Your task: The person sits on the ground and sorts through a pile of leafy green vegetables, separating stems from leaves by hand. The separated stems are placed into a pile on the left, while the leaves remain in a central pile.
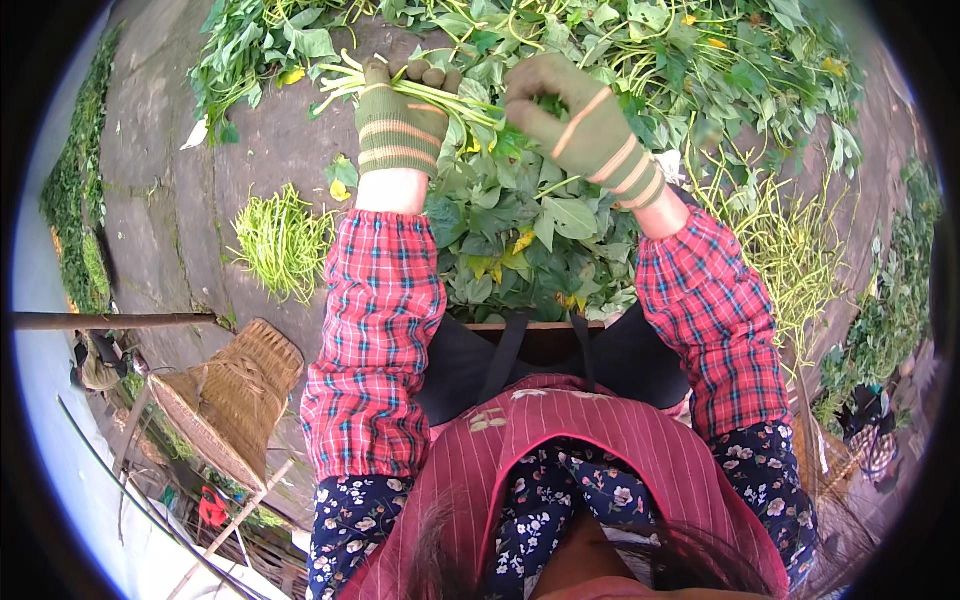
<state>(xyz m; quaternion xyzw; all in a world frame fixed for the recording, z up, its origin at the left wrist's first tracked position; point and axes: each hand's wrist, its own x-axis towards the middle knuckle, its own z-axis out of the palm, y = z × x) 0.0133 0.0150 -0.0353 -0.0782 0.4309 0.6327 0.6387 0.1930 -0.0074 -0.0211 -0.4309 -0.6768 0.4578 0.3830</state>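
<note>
My left hand [401,112], in a green knit glove with orange stripes, is shut around a bundle of pale green leaf stems [435,95]. The stems lie crosswise over the palm, and their ends stick out on both sides. Close to the bundle's right end is my right hand [574,116], gloved alike, its fingers bent. Whether those fingertips pinch a stem or leaf cannot be made out. Below both hands, a heap of leafy green vines [517,202] with some yellow leaves lies before my lap.
A pile of stripped stems [281,244] lies left on the paved ground [154,172]; more thin stems [787,247] spread at right. Leafy vines [675,52] cover the far ground. A woven basket [232,397] lies tipped at lower left, near a wooden pole [112,321].
</note>
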